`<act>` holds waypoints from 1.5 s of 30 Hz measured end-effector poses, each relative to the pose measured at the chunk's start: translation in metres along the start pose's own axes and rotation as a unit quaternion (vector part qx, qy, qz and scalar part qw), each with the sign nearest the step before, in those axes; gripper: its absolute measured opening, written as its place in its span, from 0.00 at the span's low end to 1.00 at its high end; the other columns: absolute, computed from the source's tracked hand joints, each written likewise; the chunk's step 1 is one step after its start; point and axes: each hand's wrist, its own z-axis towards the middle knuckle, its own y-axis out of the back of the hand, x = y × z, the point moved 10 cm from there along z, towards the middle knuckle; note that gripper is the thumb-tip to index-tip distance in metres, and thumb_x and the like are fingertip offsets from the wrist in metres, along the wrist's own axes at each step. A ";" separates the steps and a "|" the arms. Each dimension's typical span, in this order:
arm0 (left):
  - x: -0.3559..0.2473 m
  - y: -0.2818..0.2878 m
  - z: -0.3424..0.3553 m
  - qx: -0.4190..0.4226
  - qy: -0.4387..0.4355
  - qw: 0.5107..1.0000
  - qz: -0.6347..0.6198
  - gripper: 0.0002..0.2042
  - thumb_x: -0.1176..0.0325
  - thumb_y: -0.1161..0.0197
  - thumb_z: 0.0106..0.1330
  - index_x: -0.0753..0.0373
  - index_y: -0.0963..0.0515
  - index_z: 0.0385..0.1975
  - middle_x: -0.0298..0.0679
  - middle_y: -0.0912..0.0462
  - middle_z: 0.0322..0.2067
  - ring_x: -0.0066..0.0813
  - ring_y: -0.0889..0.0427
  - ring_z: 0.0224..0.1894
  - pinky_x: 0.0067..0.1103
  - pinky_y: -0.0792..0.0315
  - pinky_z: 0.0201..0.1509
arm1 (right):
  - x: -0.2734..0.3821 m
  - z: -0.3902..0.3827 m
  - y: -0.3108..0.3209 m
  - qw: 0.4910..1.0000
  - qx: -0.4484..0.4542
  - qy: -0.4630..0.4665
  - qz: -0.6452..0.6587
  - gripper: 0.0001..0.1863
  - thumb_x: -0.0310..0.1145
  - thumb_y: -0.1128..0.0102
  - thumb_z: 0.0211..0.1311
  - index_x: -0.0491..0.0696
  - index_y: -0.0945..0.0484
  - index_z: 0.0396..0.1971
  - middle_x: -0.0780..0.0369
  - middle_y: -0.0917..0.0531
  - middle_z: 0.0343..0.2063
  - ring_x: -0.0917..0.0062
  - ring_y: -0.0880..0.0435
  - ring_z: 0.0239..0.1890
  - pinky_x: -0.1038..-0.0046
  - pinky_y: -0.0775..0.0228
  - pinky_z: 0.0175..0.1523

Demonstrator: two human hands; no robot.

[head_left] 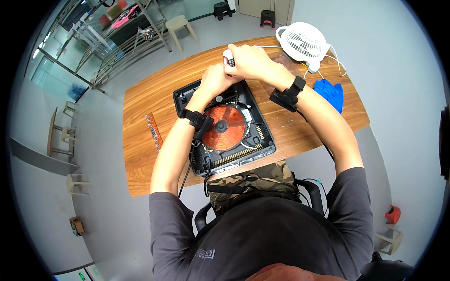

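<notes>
An opened induction cooker base (262, 136) lies on the wooden table, its round copper coil (225, 129) and wiring bared. Over its far edge both hands meet. Closed around a small pale object with a black ribbed part (231, 62), my right hand (251, 61) hides most of it, so its kind is unclear. My left hand (216, 80) is closed just below and left, against the right hand; whatever its fingers hold is hidden. Left of the cooker base lies a narrow orange circuit board strip (153, 131) with several round components.
A white fan (304, 41) with its cord stands at the table's far right, near a blue cloth (329, 95). Small metal pieces (287, 124) lie right of the cooker base. A camouflage bag (255, 182) sits at the near edge. Stools (180, 28) stand beyond the table.
</notes>
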 end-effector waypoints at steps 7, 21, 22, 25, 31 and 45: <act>0.009 0.000 0.004 0.002 -0.039 0.995 -0.093 0.22 0.49 0.27 0.57 0.65 0.15 0.37 0.51 0.12 0.31 0.49 0.12 0.39 0.36 0.21 0.43 | -0.001 -0.002 0.000 0.999 0.037 -0.011 0.005 0.27 0.53 0.37 0.59 0.41 0.22 0.40 0.46 0.14 0.30 0.49 0.13 0.35 0.53 0.22 0.43; 0.035 -0.030 -0.010 0.109 0.041 0.993 0.001 0.19 0.63 0.21 0.51 0.65 0.16 0.41 0.46 0.13 0.30 0.42 0.13 0.35 0.33 0.22 0.41 | -0.009 -0.014 -0.001 0.998 -0.028 -0.031 0.044 0.27 0.43 0.39 0.57 0.40 0.33 0.49 0.45 0.20 0.45 0.44 0.16 0.43 0.48 0.22 0.48; 0.033 -0.037 -0.010 0.106 -0.009 0.994 0.003 0.19 0.64 0.22 0.52 0.65 0.16 0.41 0.47 0.13 0.32 0.43 0.13 0.37 0.33 0.22 0.42 | -0.010 -0.015 0.000 0.997 -0.008 -0.064 0.051 0.25 0.45 0.37 0.58 0.44 0.30 0.49 0.48 0.20 0.48 0.46 0.18 0.47 0.50 0.24 0.51; 0.025 -0.060 -0.014 0.127 -0.072 0.988 0.040 0.16 0.68 0.25 0.52 0.65 0.16 0.41 0.50 0.13 0.34 0.48 0.13 0.41 0.36 0.22 0.47 | -0.004 -0.015 0.007 0.996 -0.038 -0.044 0.064 0.24 0.48 0.36 0.61 0.42 0.25 0.44 0.49 0.14 0.36 0.47 0.14 0.40 0.52 0.22 0.45; 0.026 -0.072 -0.008 0.090 -0.061 0.993 0.043 0.10 0.69 0.31 0.58 0.66 0.17 0.37 0.54 0.14 0.38 0.54 0.15 0.46 0.41 0.21 0.52 | -0.011 -0.018 0.005 0.991 -0.042 -0.071 0.101 0.22 0.45 0.36 0.59 0.39 0.22 0.41 0.45 0.14 0.29 0.46 0.14 0.34 0.53 0.21 0.43; -0.027 -0.049 -0.006 0.055 -0.097 0.993 0.045 0.10 0.66 0.31 0.57 0.66 0.18 0.31 0.52 0.14 0.33 0.53 0.14 0.40 0.40 0.20 0.46 | -0.018 -0.033 0.065 0.995 -0.035 -0.066 0.061 0.20 0.44 0.39 0.56 0.42 0.26 0.39 0.46 0.14 0.33 0.47 0.14 0.38 0.50 0.22 0.44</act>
